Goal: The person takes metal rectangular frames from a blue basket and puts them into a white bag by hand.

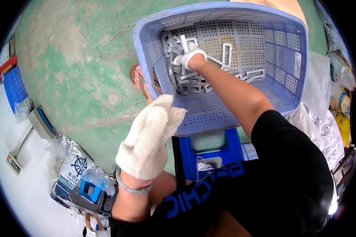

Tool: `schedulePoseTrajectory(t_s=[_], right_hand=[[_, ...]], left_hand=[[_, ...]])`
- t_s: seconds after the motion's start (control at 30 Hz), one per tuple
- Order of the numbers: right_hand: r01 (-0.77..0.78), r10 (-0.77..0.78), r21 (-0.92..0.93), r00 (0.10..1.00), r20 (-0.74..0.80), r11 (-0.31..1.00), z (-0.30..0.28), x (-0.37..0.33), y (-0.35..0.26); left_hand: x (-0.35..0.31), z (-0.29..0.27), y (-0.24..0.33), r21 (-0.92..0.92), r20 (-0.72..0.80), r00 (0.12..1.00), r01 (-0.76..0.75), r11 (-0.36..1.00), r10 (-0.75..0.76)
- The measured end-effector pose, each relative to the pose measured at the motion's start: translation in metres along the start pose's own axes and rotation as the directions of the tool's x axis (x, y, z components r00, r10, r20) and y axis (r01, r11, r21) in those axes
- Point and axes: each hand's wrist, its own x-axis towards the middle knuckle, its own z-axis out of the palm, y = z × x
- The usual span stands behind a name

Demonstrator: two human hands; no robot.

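Note:
My right hand (pixel 190 56), in a white knit glove, reaches down into a large blue-purple plastic basket (pixel 221 128). Its fingers are closed on a silvery rectangular metal frame (pixel 184 43) that stands up from the pile. Around and below that hand lie several more such metal frames (pixel 192 83), heaped toward the basket's left side. One frame (pixel 227 54) leans apart, right of the hand. My left hand (pixel 152 136), gloved in cream knit, hovers in front of the basket's near left corner. Its fingers point forward, slightly apart from the thumb, and nothing shows in them.
Below the basket stands a blue plastic stool (pixel 234 146). My sandalled foot (pixel 137 79) is on the green, worn floor (pixel 87 75) to its left. White printed sacks (pixel 322 136) and clear plastic stand at right. Bags and a scale (pixel 41 121) line the left, with another person's arms (pixel 94 221) lower down.

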Motion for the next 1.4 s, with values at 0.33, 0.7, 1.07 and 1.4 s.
schedulePoseTrajectory(t_s=[0.33, 0.7, 1.07, 1.4], right_hand=[[0.056, -0.371, 0.899, 0.921, 0.122, 0.435, -0.072, -0.065, 0.040], [0.312, -0.570, 0.828, 0.822, 0.012, 0.467, -0.111, -0.295, 0.018], [0.118, -0.764, 0.985, 0.645, 0.018, 0.123, -0.129, -0.428, 0.082], [0.077, -0.922, 0.996, 0.386, 0.017, 0.050, -0.132, -0.507, 0.110]], left_hand=[[0.014, 0.019, -0.003, 0.038, -0.282, 0.942, 0.200, 0.979, -0.182], [-0.004, 0.064, -0.056, 0.244, 0.395, 0.918, -0.059, 0.968, -0.043], [-0.114, 0.115, -0.065, -0.341, 0.586, 0.810, 0.227, 0.912, 0.018], [-0.190, 0.140, -0.042, -0.401, 0.599, 0.791, 0.162, 0.902, 0.124]])
